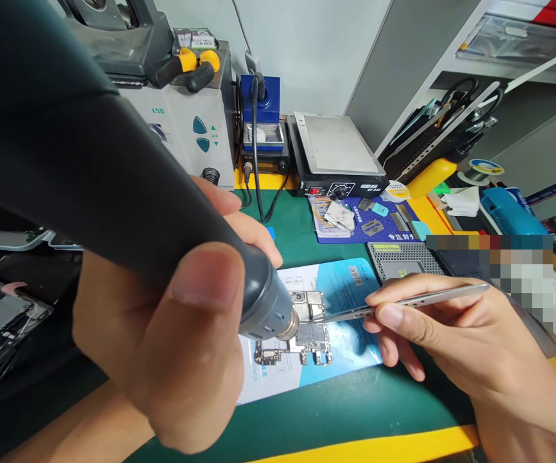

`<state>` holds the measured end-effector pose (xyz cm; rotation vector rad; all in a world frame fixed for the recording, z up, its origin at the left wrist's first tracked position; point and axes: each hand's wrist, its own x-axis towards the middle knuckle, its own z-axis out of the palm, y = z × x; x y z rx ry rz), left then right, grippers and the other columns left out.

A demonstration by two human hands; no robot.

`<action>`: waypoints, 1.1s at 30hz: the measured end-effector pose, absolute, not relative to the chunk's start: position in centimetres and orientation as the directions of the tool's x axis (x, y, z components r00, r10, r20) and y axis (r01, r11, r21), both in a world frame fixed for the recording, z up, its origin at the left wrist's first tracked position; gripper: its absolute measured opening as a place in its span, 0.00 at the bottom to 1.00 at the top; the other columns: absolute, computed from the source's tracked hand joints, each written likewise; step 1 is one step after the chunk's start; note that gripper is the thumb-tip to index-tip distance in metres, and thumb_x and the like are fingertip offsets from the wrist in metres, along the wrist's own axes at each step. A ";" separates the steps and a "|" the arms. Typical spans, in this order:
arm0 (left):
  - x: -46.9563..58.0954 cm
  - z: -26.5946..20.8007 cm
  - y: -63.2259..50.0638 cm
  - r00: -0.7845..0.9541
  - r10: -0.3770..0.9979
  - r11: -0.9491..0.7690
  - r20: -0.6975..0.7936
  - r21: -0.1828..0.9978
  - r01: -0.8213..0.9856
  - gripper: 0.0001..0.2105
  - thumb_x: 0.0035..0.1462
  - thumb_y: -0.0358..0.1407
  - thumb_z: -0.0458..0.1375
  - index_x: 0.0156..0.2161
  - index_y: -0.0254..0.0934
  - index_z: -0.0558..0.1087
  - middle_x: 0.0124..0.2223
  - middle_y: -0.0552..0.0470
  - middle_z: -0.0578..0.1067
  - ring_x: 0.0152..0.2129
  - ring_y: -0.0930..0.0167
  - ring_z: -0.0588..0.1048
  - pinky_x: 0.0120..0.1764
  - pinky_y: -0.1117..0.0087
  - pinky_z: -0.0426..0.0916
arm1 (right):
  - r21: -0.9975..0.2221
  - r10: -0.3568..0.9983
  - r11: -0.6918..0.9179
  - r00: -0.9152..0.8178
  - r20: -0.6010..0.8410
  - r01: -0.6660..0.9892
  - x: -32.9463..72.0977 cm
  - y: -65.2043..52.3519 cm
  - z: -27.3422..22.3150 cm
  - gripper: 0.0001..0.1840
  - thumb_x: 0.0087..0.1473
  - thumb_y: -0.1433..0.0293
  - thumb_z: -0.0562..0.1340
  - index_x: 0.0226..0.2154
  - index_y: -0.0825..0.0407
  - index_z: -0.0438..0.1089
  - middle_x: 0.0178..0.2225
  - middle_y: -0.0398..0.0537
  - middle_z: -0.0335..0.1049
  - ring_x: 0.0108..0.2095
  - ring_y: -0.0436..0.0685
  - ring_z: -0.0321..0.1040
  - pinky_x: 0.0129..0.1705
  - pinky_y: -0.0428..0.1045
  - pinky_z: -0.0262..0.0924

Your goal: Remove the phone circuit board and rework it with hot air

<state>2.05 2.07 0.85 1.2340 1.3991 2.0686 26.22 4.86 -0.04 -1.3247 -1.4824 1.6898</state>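
Observation:
My left hand is wrapped round the thick dark handle of a hot air gun, whose metal nozzle points down at a phone circuit board. Tweezers are pinched between the thumb and fingers of my right hand. Their tips reach left over the board, close beside the nozzle; whether they touch a part there I cannot tell. The board lies on a blue and white printed card, and the gun hides some of its left side.
A grey hot air station stands at the back left, near a blue soldering stand and a flat heating plate. A perforated metal holder lies right of the card. An opened device sits far left on the green mat.

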 end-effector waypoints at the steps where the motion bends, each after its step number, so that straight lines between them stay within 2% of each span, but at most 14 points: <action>1: 2.0 0.8 2.1 -0.580 0.672 -0.425 0.460 0.881 0.207 0.14 0.50 0.51 0.57 0.35 0.47 0.77 0.28 0.44 0.74 0.29 0.49 0.73 0.26 0.43 0.65 | -0.942 0.865 -0.261 -0.383 -0.326 0.211 26.2 4.9 0.0 0.09 0.56 0.63 0.73 0.38 0.50 0.82 0.24 0.49 0.78 0.19 0.52 0.70 0.17 0.43 0.65; 3: 2.0 0.8 2.0 -0.613 0.663 -0.368 0.429 0.900 0.232 0.13 0.51 0.52 0.57 0.35 0.48 0.75 0.27 0.45 0.73 0.27 0.51 0.73 0.29 0.42 0.67 | -0.950 0.877 -0.242 -0.374 -0.302 0.199 26.1 5.0 0.0 0.09 0.55 0.64 0.74 0.38 0.49 0.82 0.26 0.49 0.79 0.20 0.52 0.72 0.17 0.43 0.65; 5: 2.1 1.0 2.1 -0.583 0.702 -0.367 0.408 0.910 0.195 0.14 0.52 0.52 0.56 0.38 0.48 0.74 0.29 0.47 0.74 0.29 0.53 0.74 0.31 0.44 0.69 | -0.974 0.913 -0.198 -0.341 -0.224 0.111 25.9 5.3 0.1 0.07 0.55 0.65 0.74 0.38 0.46 0.82 0.27 0.47 0.80 0.21 0.53 0.74 0.16 0.43 0.65; 7: 2.0 1.3 2.4 -0.533 0.727 -0.433 0.433 0.891 0.134 0.13 0.52 0.51 0.58 0.40 0.49 0.73 0.30 0.50 0.75 0.32 0.55 0.75 0.31 0.47 0.71 | -0.991 0.947 -0.134 -0.293 -0.128 -0.003 25.7 5.5 0.5 0.05 0.58 0.63 0.71 0.39 0.43 0.81 0.28 0.44 0.80 0.21 0.54 0.75 0.16 0.44 0.65; 9: 2.0 1.6 3.0 -0.518 0.704 -0.527 0.485 0.847 0.076 0.13 0.52 0.50 0.61 0.42 0.50 0.73 0.30 0.52 0.75 0.33 0.56 0.76 0.30 0.51 0.72 | -0.998 0.963 -0.067 -0.261 -0.062 -0.012 25.3 5.5 1.0 0.07 0.63 0.61 0.66 0.43 0.40 0.80 0.30 0.45 0.80 0.23 0.55 0.75 0.18 0.46 0.66; 12: 1.8 1.9 4.1 -0.514 0.681 -0.583 0.522 0.811 0.052 0.15 0.52 0.48 0.63 0.43 0.49 0.72 0.30 0.52 0.75 0.33 0.57 0.77 0.29 0.54 0.72 | -0.953 0.957 0.119 -0.288 0.035 0.279 24.6 4.6 1.7 0.11 0.66 0.60 0.64 0.49 0.39 0.77 0.42 0.48 0.81 0.38 0.61 0.78 0.29 0.51 0.73; 14: 1.6 2.1 4.5 -0.509 0.673 -0.594 0.536 0.802 0.060 0.15 0.53 0.49 0.63 0.43 0.47 0.72 0.30 0.52 0.75 0.31 0.59 0.77 0.28 0.56 0.72 | -0.807 0.903 0.307 -0.421 0.081 0.504 24.0 3.7 1.9 0.18 0.62 0.60 0.68 0.54 0.38 0.74 0.50 0.49 0.78 0.49 0.64 0.74 0.43 0.55 0.74; 15: 1.5 2.1 4.6 -0.509 0.668 -0.601 0.544 0.797 0.063 0.15 0.53 0.49 0.63 0.43 0.46 0.72 0.30 0.52 0.75 0.30 0.60 0.77 0.28 0.57 0.72 | -0.720 0.864 0.392 -0.497 0.075 0.573 23.7 3.3 2.0 0.24 0.59 0.59 0.71 0.57 0.37 0.71 0.52 0.50 0.76 0.51 0.65 0.73 0.47 0.57 0.72; 17: 1.1 2.0 4.5 -0.513 0.653 -0.618 0.558 0.784 0.065 0.15 0.54 0.49 0.63 0.43 0.45 0.71 0.29 0.53 0.76 0.28 0.62 0.76 0.27 0.59 0.71 | -0.590 0.808 0.489 -0.589 0.027 0.643 23.2 2.6 2.2 0.33 0.56 0.59 0.72 0.62 0.37 0.66 0.49 0.50 0.74 0.48 0.65 0.72 0.47 0.58 0.71; 19: 0.8 1.8 4.4 -0.520 0.637 -0.634 0.569 0.770 0.065 0.15 0.55 0.49 0.63 0.42 0.43 0.71 0.29 0.53 0.76 0.26 0.65 0.75 0.26 0.61 0.70 | -0.525 0.802 0.504 -0.598 -0.011 0.686 22.9 2.0 2.2 0.33 0.58 0.59 0.70 0.63 0.39 0.64 0.44 0.49 0.74 0.42 0.63 0.71 0.44 0.57 0.71; 22: 0.5 1.2 4.3 -0.534 0.583 -0.691 0.612 0.719 0.069 0.13 0.57 0.47 0.62 0.40 0.40 0.72 0.27 0.54 0.76 0.21 0.69 0.73 0.25 0.63 0.68 | -0.499 0.825 0.497 -0.565 0.016 0.710 22.8 1.4 1.8 0.29 0.60 0.58 0.68 0.61 0.41 0.64 0.44 0.49 0.71 0.41 0.62 0.71 0.44 0.57 0.69; 27: 0.3 -0.2 4.7 -0.467 0.578 -0.740 0.669 0.671 0.045 0.11 0.60 0.44 0.61 0.43 0.42 0.71 0.25 0.56 0.74 0.18 0.69 0.71 0.24 0.62 0.66 | -0.423 0.840 0.543 -0.466 0.278 0.725 21.8 0.1 -0.4 0.29 0.57 0.53 0.71 0.55 0.47 0.67 0.41 0.51 0.73 0.40 0.63 0.69 0.41 0.57 0.67; 30: 0.1 -0.5 5.0 -0.487 0.558 -0.742 0.672 0.667 0.069 0.11 0.59 0.46 0.62 0.43 0.43 0.72 0.25 0.56 0.73 0.19 0.68 0.70 0.25 0.60 0.66 | -0.344 0.829 0.498 -0.321 0.457 0.796 20.4 -1.2 -1.9 0.31 0.56 0.49 0.70 0.53 0.50 0.67 0.40 0.54 0.75 0.40 0.65 0.69 0.41 0.59 0.67; 33: -0.1 -0.2 5.0 -0.494 0.549 -0.748 0.674 0.660 0.069 0.12 0.58 0.46 0.62 0.42 0.42 0.72 0.27 0.56 0.74 0.21 0.69 0.71 0.27 0.60 0.66 | -0.336 0.839 0.417 -0.216 0.499 0.844 19.3 -2.9 -2.4 0.35 0.55 0.47 0.70 0.54 0.52 0.66 0.38 0.54 0.75 0.37 0.65 0.69 0.39 0.60 0.67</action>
